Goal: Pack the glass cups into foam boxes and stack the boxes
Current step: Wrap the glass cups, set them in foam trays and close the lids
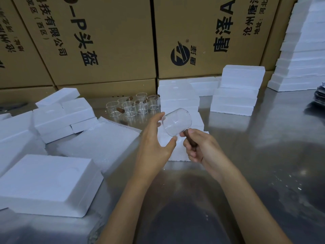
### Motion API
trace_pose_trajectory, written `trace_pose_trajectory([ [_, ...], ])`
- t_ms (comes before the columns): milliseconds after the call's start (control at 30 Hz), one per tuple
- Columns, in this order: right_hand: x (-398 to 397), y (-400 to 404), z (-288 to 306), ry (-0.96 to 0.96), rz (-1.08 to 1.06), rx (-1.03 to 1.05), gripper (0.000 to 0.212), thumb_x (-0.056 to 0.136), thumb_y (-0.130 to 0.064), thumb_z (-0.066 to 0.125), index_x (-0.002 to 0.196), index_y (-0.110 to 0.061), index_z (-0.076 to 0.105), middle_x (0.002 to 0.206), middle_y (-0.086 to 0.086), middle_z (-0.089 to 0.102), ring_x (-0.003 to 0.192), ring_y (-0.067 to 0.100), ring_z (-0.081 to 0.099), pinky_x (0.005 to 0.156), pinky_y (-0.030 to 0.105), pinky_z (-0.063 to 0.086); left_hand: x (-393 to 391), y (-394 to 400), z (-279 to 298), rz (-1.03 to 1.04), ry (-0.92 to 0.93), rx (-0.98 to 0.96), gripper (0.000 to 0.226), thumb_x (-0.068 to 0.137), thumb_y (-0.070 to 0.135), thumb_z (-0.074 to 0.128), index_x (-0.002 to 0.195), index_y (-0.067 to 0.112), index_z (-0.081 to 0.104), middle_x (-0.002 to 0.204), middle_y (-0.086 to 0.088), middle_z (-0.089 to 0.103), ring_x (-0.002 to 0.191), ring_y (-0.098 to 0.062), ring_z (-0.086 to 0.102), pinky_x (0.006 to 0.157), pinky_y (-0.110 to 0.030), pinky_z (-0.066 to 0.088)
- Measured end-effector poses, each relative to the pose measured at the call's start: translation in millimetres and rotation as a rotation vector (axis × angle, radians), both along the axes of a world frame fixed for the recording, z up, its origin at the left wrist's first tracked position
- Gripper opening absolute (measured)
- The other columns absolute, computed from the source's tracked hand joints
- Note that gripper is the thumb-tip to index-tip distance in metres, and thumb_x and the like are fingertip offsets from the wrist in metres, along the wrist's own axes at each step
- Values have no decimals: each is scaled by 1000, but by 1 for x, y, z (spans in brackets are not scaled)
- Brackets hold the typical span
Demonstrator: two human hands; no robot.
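Note:
A clear glass cup (175, 122) with a dark wooden handle hangs tilted above an open white foam box (177, 152) at the table's middle. My right hand (197, 147) grips the wooden handle. My left hand (154, 143) cups the glass bowl, thumb under it and fingertips at its rim. Behind, several more glass cups (135, 108) with wooden handles stand upright in a cluster. Foam box halves (58, 117) lie heaped at the left, and a large one (47, 184) sits at the near left.
Stacked foam boxes (235, 92) stand at the back right, with a taller pile (302, 55) at the far right. Brown cardboard cartons (105, 41) wall off the back. The steel table (263, 164) is reflective. A dark packet pile (320, 97) sits at the right edge.

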State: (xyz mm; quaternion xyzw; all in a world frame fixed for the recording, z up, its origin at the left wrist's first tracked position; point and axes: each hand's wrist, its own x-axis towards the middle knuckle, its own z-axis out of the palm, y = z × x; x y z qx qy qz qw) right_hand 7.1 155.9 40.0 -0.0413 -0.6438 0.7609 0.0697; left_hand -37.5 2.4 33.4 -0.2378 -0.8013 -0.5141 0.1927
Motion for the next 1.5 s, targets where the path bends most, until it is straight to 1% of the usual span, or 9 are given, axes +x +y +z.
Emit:
trace_pose_trajectory([
  [100, -4, -1, -3, 41, -156, 30, 16, 104, -17, 49, 97, -10, 61, 66, 1, 51, 48, 13, 38, 42, 24, 33, -13, -17, -2, 369, 23, -227, 54, 89, 13, 65, 137, 30, 48, 138, 5, 57, 128, -20, 49, 105, -42, 38],
  [200, -6, 1, -5, 80, -241, 34, 5, 102, -15, 52, 100, -11, 55, 62, -5, 57, 46, 11, 43, 42, 24, 37, -28, -43, -7, 618, -158, -369, 54, 88, 4, 58, 141, 8, 47, 140, -16, 51, 129, -36, 44, 105, -45, 36],
  [367, -9, -1, -7, 108, -312, 29, 7, 102, -13, 52, 96, -15, 52, 65, -3, 57, 45, 13, 42, 42, 24, 37, -36, -62, -18, 661, -338, -358, 39, 94, -2, 49, 133, -5, 50, 137, -24, 47, 129, -38, 40, 104, -44, 37],
  [567, -7, 1, -7, 56, -231, 18, 6, 103, -16, 51, 99, -14, 56, 64, -5, 56, 48, 13, 44, 45, 25, 40, -44, -69, -22, 713, -300, -405, 20, 91, -4, 53, 107, -7, 64, 118, -24, 56, 114, -39, 46, 95, -46, 43],
  [867, 0, -5, 0, -1, 38, -186, 17, 106, -24, 44, 96, -12, 51, 64, 0, 42, 47, 14, 36, 42, 23, 32, -44, -64, -12, 619, -186, -33, 17, 95, 2, 57, 99, 3, 74, 111, -15, 66, 109, -34, 53, 93, -44, 44],
  [1067, 6, -11, 4, 103, 268, -252, 21, 100, -31, 51, 98, -11, 48, 64, 2, 37, 48, 13, 32, 42, 23, 32, -39, -48, -1, 424, -305, 91, 22, 100, 13, 53, 98, 11, 75, 119, 0, 70, 95, -14, 58, 82, -23, 40],
  [1267, 6, -23, 0, 68, 275, 103, 19, 97, -36, 55, 95, -18, 54, 63, -1, 45, 49, 14, 35, 45, 23, 33, -31, -35, 6, 258, -309, 145, 19, 100, 15, 57, 88, 16, 72, 76, 8, 63, 63, -2, 52, 61, -16, 41],
  [1367, 4, -25, -4, 50, 134, 414, 16, 102, -36, 51, 95, -22, 53, 56, -12, 46, 47, 8, 37, 48, 16, 33, -26, -38, 14, 219, -317, 279, 15, 100, 24, 60, 92, 23, 73, 81, 16, 68, 69, 3, 60, 57, -3, 40],
  [1500, 2, -26, -11, 89, -50, 758, 16, 101, -40, 49, 91, -28, 46, 52, -15, 50, 49, 5, 43, 53, 22, 31, -18, -39, 24, 113, -378, 442, 21, 99, 31, 61, 84, 32, 76, 85, 21, 74, 78, 12, 64, 72, -14, 48],
])
